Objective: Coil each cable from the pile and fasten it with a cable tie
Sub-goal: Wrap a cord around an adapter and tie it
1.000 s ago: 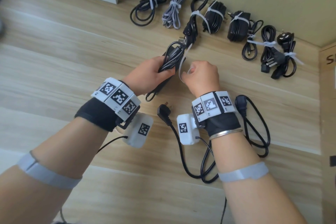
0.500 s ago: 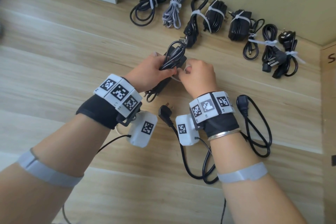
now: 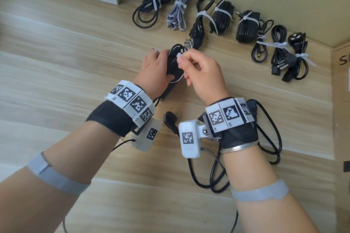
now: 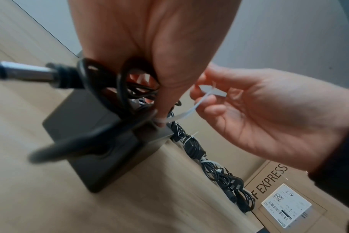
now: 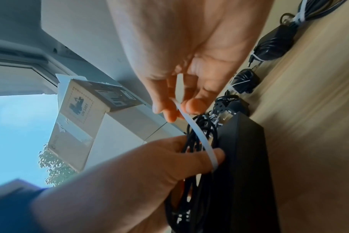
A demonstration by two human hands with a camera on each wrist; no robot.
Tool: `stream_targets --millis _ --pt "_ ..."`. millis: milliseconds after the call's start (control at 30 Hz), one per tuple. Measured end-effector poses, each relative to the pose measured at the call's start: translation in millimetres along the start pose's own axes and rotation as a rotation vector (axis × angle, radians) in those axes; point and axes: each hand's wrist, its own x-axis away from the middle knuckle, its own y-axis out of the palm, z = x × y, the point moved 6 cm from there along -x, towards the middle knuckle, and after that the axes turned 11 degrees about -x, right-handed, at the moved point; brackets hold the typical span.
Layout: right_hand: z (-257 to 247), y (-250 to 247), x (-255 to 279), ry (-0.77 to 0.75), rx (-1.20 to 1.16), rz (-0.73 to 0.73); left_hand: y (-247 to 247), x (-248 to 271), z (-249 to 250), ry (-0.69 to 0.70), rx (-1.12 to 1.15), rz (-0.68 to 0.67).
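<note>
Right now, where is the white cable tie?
In the head view, centre: the right hand pinches the cable tie over the black adapter gripped by the left hand.

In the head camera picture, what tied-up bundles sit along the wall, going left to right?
black cable → grey cable → black power cord → flat black bundle → black adapter → plug cords.
</note>
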Motion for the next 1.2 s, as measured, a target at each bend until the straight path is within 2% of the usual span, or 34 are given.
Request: stream_targets --millis 133,233,400,600,767,967,1200 --pt "-2 8 -10 -0.010 -0.110 0.094 -3 2 3 0.082 0.050 0.078" --pt "5 9 -13 0.017 -0.074 0.139 -13 6 6 0.137 0.160 0.155" --pt "12 10 -12 0.029 -0.015 0.204 -18 8 2 0.125 0.305 0.231" --pt "14 11 -9 0.022 -0.055 0.215 -21 13 2 0.169 0.325 0.247" --pt "16 10 -2 0.002 -0.141 0.216 -23 7 -8 0.120 0.267 0.299" --pt "12 10 -1 -0.074 -0.139 0.193 -24 8 -5 0.126 0.224 0.347" --pt "16 10 0 -0.068 -0.159 0.195 -28 8 -7 0.100 0.222 0.380"
